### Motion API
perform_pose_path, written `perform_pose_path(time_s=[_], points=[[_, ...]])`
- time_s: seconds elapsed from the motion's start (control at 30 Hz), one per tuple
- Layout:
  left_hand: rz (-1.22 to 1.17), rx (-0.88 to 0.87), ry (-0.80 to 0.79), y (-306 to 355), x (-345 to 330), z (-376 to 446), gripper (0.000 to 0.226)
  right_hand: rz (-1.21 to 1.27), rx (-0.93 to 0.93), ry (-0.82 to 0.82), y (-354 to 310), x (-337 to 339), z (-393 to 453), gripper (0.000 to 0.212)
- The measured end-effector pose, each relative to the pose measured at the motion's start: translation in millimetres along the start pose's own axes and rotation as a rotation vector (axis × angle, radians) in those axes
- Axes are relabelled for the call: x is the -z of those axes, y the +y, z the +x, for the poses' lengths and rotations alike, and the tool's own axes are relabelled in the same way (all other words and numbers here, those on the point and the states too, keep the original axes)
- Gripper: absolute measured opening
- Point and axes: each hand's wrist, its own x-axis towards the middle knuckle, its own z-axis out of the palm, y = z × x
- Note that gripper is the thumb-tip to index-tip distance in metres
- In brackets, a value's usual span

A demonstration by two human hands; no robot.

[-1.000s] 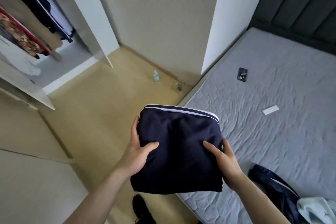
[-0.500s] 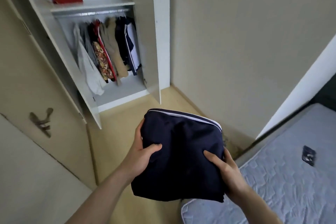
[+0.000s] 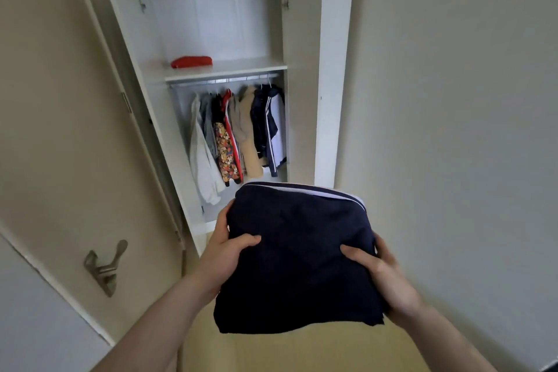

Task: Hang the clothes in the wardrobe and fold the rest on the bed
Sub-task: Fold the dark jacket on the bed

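My left hand and right hand grip the folded navy garment at its sides, thumbs on top, level before me; the wardrobe shelf lies ahead and higher, equally near both hands.

A folded garment was held at the near centre, the left hand on its left edge and the right hand on its right edge, each with the thumb on top. Beyond it stood the open wardrobe, with a folded item on the left of its shelf and hung clothes on the rail below that shelf. A door with its handle lay left of the wardrobe, a wall to the right.
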Motion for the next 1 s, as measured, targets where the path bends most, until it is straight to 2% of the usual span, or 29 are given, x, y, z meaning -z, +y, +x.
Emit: perform_pose_path(time_s=[0.17,0.43,0.77,1.0], points=[[-0.023,-0.042,0.087,30,29,63,0.079,0.001,0.044,-0.106,-45,-31,92,0.07],[-0.035,-0.123,0.174,73,84,189,0.076,-0.022,0.077,-0.174,-93,-93,240,0.083],[-0.064,-0.186,0.169,137,173,376,0.074,-0.065,0.175,-0.121,-149,-196,416,0.073],[-0.05,-0.198,0.154,168,207,487,0.077,-0.069,0.201,-0.089,-174,-235,517,0.072]])
